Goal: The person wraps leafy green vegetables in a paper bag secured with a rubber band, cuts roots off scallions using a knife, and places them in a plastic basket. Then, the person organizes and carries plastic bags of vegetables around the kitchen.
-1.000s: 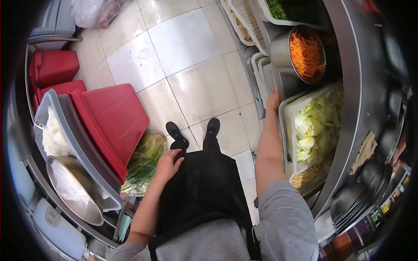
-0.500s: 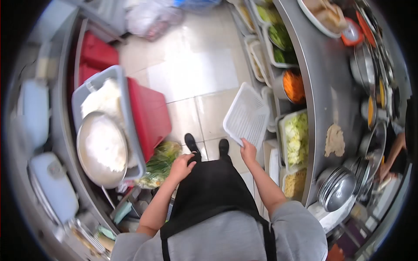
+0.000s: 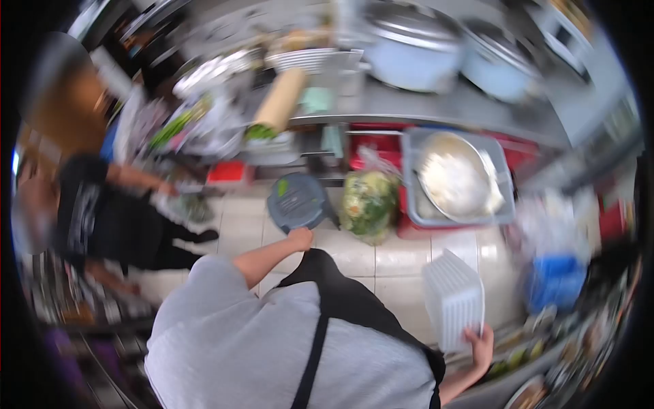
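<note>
Here, we take the blue-grey rectangular plastic tub point(image 3: 415, 203) as our landmark. The white, ribbed rectangular plastic basket point(image 3: 451, 300) is on our side of it, apart from it and tilted, with its long axis running roughly from our right hand point(image 3: 480, 345) toward the tub. That right hand is plainly the nearer one: its fingers are curled over the basket's near end, closed only as far as the edge allows. Our left hand point(image 3: 300, 238) is well apart from the basket, off to the left of the tub, by the grey round plastic bin point(image 3: 298, 201). Its fingers look loosely folded, but with the blur we cannot tell whether it touches the bin or holds anything.
</note>
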A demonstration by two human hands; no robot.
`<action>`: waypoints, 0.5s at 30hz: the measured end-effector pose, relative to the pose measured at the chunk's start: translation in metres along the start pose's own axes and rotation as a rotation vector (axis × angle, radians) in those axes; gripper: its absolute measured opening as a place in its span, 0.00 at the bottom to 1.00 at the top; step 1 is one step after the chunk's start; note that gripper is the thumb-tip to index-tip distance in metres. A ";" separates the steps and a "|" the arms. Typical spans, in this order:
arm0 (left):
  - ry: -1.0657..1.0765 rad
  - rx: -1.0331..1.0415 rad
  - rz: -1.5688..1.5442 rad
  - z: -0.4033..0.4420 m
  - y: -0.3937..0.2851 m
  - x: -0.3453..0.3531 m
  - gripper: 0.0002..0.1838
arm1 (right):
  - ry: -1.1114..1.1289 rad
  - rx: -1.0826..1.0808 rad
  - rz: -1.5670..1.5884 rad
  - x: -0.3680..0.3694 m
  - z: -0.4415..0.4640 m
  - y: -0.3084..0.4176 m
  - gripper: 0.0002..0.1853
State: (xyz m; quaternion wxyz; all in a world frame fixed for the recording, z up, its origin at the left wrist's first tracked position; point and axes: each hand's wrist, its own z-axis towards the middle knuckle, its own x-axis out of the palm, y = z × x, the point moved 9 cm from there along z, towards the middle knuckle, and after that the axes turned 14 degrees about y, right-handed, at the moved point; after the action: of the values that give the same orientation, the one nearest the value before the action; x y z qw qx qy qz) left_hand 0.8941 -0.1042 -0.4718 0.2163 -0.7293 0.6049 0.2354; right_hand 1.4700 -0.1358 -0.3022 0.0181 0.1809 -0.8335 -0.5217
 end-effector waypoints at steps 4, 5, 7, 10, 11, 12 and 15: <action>-0.089 -0.412 -0.274 -0.026 0.178 0.073 0.12 | 0.167 -0.184 -0.184 0.067 0.016 0.124 0.10; -0.032 -0.468 -0.357 -0.041 0.210 0.089 0.13 | 0.233 -0.233 -0.214 0.093 0.028 0.149 0.13; -0.051 -0.511 -0.463 -0.066 0.272 0.122 0.13 | 0.247 -0.299 -0.331 0.159 0.051 0.204 0.12; -0.087 -0.585 -0.578 -0.091 0.343 0.162 0.12 | 0.260 -0.439 -0.399 0.261 0.076 0.257 0.12; -0.106 -0.611 -0.612 -0.090 0.365 0.164 0.12 | 0.266 -0.513 -0.373 0.291 0.084 0.275 0.13; -0.192 -0.610 -0.680 -0.089 0.384 0.158 0.09 | 0.274 -0.509 -0.382 0.317 0.092 0.285 0.13; -0.297 -0.512 -0.778 -0.058 0.441 0.122 0.10 | 0.271 -0.551 -0.263 0.371 0.097 0.305 0.14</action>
State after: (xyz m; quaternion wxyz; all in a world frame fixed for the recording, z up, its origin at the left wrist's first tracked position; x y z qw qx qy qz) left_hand 0.4841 -0.3114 -0.5131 0.1860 -0.8895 0.1729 0.3798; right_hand 1.0159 -0.0525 -0.1380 0.1097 0.3431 -0.6207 -0.6964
